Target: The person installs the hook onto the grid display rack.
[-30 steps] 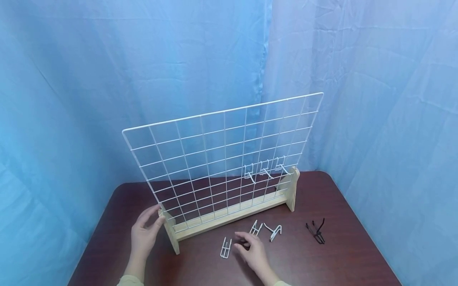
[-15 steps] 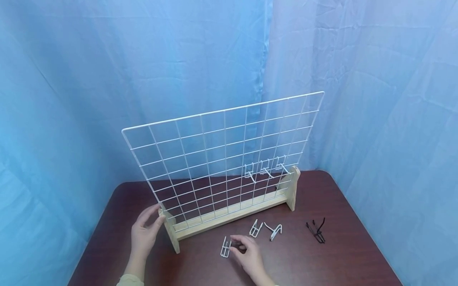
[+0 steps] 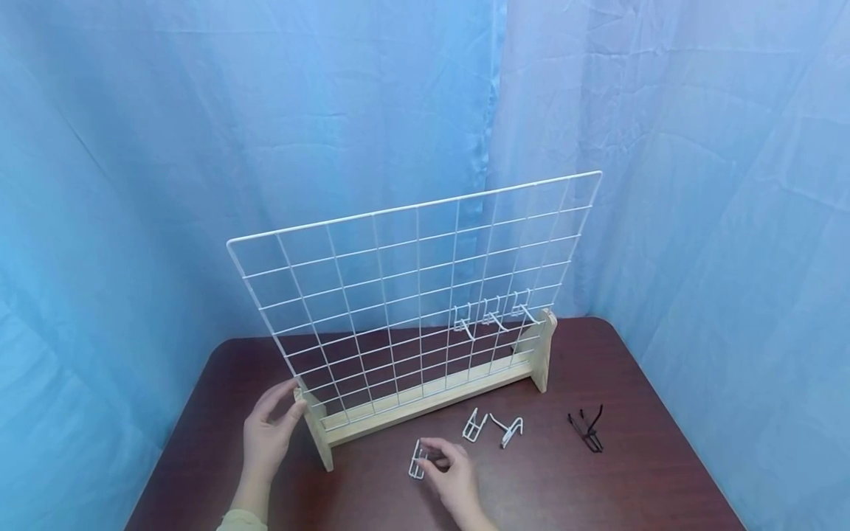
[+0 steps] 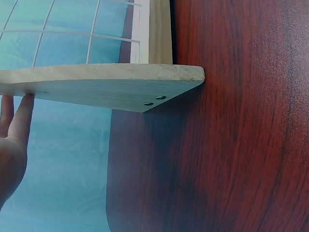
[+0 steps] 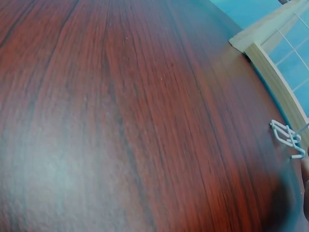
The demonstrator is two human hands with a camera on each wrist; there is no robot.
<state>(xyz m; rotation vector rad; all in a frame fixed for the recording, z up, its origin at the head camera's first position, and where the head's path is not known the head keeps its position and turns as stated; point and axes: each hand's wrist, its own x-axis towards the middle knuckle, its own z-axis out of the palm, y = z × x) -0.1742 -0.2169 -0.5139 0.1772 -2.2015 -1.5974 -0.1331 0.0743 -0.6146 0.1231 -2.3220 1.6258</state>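
Note:
My left hand (image 3: 264, 435) holds the upper end of the left wooden side panel (image 4: 145, 87), thumb and finger around its top. That panel carries a white wire grid (image 3: 398, 295) standing upright on a wooden base. My right hand (image 3: 454, 472) is low over the table, its curled thumb and forefinger at the right side of a white wire hook (image 3: 417, 459) and partly covering it. In the right wrist view the same hook (image 5: 287, 135) lies by the base, with a sliver of fingers at the frame edge.
Two more white hooks (image 3: 474, 425) lie right of my hand, in front of the stand. A black wire hook (image 3: 587, 434) lies farther right. Three white hooks (image 3: 491, 317) hang on the grid's right part. Blue curtains (image 3: 372, 110) surround the dark red table (image 3: 637, 487).
My right hand has moved left, off the hooks in the middle, and its fingertips have come over the leftmost loose hook. The left hand and the stand have stayed put.

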